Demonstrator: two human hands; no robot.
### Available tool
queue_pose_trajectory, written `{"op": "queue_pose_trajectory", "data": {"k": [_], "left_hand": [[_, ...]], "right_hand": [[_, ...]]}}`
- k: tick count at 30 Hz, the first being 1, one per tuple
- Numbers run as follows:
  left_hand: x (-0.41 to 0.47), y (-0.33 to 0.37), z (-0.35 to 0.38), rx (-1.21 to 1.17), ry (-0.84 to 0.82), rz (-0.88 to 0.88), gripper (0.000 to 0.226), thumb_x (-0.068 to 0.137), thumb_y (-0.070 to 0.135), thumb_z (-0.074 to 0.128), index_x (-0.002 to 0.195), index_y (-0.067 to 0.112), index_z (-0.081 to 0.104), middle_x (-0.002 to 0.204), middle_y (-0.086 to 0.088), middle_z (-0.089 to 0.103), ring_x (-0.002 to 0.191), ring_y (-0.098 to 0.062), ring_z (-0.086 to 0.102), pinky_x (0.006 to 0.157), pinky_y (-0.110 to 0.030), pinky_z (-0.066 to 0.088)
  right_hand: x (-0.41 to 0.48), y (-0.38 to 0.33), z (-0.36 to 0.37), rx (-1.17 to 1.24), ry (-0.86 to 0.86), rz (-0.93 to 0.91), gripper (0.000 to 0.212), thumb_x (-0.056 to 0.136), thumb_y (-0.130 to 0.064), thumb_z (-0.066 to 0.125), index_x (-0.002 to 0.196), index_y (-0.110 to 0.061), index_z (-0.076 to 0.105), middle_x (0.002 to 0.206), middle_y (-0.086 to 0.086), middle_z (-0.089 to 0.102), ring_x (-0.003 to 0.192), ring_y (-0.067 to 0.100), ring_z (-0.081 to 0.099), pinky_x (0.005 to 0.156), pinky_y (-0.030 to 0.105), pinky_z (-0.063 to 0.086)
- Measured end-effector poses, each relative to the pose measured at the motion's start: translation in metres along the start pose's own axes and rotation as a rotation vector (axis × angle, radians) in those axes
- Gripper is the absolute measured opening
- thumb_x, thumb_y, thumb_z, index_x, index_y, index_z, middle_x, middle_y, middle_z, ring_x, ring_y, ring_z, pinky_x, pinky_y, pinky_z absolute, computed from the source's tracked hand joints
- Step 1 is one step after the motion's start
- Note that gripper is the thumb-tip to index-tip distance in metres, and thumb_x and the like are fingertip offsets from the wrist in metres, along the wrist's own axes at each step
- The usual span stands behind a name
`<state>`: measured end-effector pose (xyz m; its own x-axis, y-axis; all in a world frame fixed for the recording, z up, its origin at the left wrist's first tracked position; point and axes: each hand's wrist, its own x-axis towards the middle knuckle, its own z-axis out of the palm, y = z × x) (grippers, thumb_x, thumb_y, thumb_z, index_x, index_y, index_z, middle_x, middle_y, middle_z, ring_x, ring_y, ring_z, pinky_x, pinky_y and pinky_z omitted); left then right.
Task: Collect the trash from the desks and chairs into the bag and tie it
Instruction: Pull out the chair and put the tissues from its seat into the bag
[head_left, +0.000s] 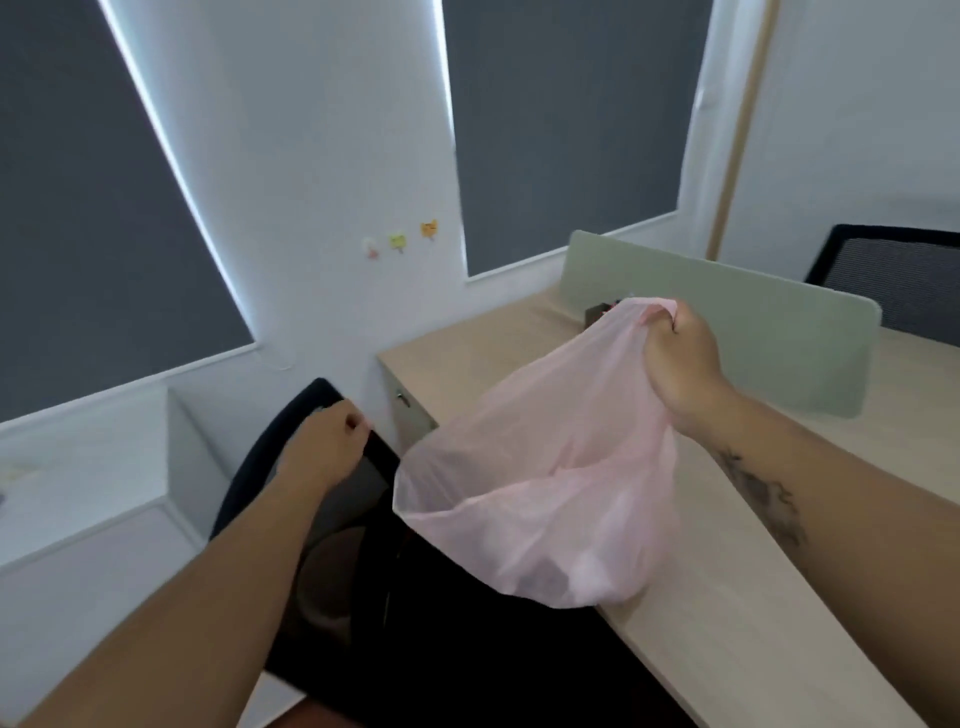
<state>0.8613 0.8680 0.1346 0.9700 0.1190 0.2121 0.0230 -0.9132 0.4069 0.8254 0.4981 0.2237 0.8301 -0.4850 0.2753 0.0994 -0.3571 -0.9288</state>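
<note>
A small office room is showing in the head view, with a white wall carrying two windows covered by dark grey blinds and three small cartoon stickers between them. A pale wood desk is running along the right side, with a frosted green divider panel standing upright along its back edge. The right hand is reaching out over the desk, its fingers closed tight around the bunched rim of a thin, see-through pink trash bag. The bag is hanging from that hand in front of the desk's near edge, its mouth gaping toward the left and pale lumps showing through its sagging bottom; whether it is touching the desk cannot be told. The left hand is resting on top of a black office chair beside the desk, its fingers curling over the upper edge of the backrest. A second dark mesh chair is standing behind the divider at far right. A white cabinet is sitting under the left window.
</note>
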Motion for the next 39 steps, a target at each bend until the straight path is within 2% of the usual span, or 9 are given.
{"op": "queue_pose_trajectory", "data": {"k": [3,6,8,12,20,25,29,35,39], "left_hand": [[-0.027,-0.062,-0.018,0.344,0.069,-0.186,0.044,0.09,0.046,0.058,0.124,0.019,0.054,0.129,-0.011,0.054,0.117,-0.037,0.048,0.094,-0.047,0.042],[-0.048,-0.116,-0.018,0.285,-0.151,-0.455,0.074,0.09,0.05,0.06,0.143,0.004,0.035,0.143,-0.018,0.044,0.125,-0.04,0.046,0.102,-0.048,0.041],[-0.058,-0.141,-0.004,0.004,-0.243,-0.491,0.064,0.095,0.034,0.06,0.139,-0.006,0.037,0.136,-0.028,0.051,0.121,-0.042,0.052,0.1,-0.047,0.044],[-0.068,-0.146,0.014,-0.185,-0.097,-0.524,0.036,0.097,0.025,0.055,0.118,-0.001,0.042,0.119,-0.03,0.059,0.108,-0.047,0.057,0.086,-0.048,0.046],[-0.085,-0.101,0.044,-0.39,-0.043,-0.569,0.029,0.1,0.022,0.048,0.113,-0.001,0.039,0.112,-0.027,0.058,0.087,-0.033,0.058,0.077,-0.046,0.05],[-0.105,-0.037,0.068,-0.476,-0.031,-0.711,0.037,0.099,0.021,0.041,0.129,0.001,0.037,0.129,-0.022,0.052,0.107,-0.036,0.056,0.091,-0.047,0.048],[-0.12,0.013,0.079,-0.446,-0.096,-0.732,0.067,0.098,0.014,0.041,0.153,0.004,0.005,0.154,-0.021,0.029,0.133,-0.04,0.041,0.104,-0.048,0.038],[-0.143,0.075,0.093,-0.549,-0.099,-0.638,0.06,0.093,0.008,0.045,0.147,0.0,0.02,0.138,-0.025,0.044,0.118,-0.038,0.053,0.085,-0.037,0.045],[-0.142,0.114,0.11,-0.617,-0.18,-0.603,0.067,0.096,0.008,0.043,0.153,0.002,0.008,0.146,-0.023,0.038,0.122,-0.037,0.054,0.094,-0.044,0.052]], "right_hand": [[-0.007,-0.013,0.024,-0.068,-0.044,-0.054,0.032,0.102,-0.021,0.034,0.118,-0.008,0.058,0.111,0.008,0.058,0.095,0.023,0.05,0.078,0.027,0.034],[-0.006,-0.018,0.03,-0.145,-0.027,-0.083,0.034,0.102,-0.022,0.032,0.119,-0.007,0.058,0.116,0.013,0.059,0.103,0.029,0.053,0.081,0.028,0.035],[-0.003,-0.018,0.027,-0.19,0.013,-0.079,0.035,0.102,-0.022,0.032,0.119,-0.007,0.058,0.119,0.016,0.06,0.109,0.032,0.054,0.083,0.03,0.035],[0.003,-0.016,0.011,-0.26,0.088,-0.056,0.036,0.1,-0.024,0.032,0.115,-0.009,0.061,0.119,0.018,0.061,0.104,0.031,0.055,0.082,0.032,0.039],[0.001,-0.006,-0.038,-0.378,0.232,0.01,0.038,0.101,-0.026,0.031,0.119,-0.003,0.055,0.124,0.026,0.057,0.11,0.041,0.054,0.092,0.043,0.042],[0.0,-0.005,-0.056,-0.39,0.254,-0.013,0.039,0.101,-0.028,0.031,0.121,-0.004,0.053,0.121,0.024,0.057,0.107,0.039,0.054,0.082,0.038,0.04],[0.005,-0.006,-0.079,-0.381,0.248,-0.023,0.04,0.099,-0.031,0.031,0.119,-0.006,0.055,0.122,0.021,0.058,0.108,0.037,0.055,0.083,0.039,0.042],[0.007,-0.008,-0.115,-0.38,0.226,-0.025,0.04,0.099,-0.03,0.03,0.119,-0.006,0.055,0.122,0.021,0.059,0.109,0.038,0.056,0.09,0.044,0.045],[0.003,-0.004,-0.138,-0.366,0.198,-0.027,0.039,0.103,-0.028,0.03,0.128,-0.007,0.053,0.127,0.018,0.056,0.113,0.035,0.054,0.087,0.037,0.041]]}}
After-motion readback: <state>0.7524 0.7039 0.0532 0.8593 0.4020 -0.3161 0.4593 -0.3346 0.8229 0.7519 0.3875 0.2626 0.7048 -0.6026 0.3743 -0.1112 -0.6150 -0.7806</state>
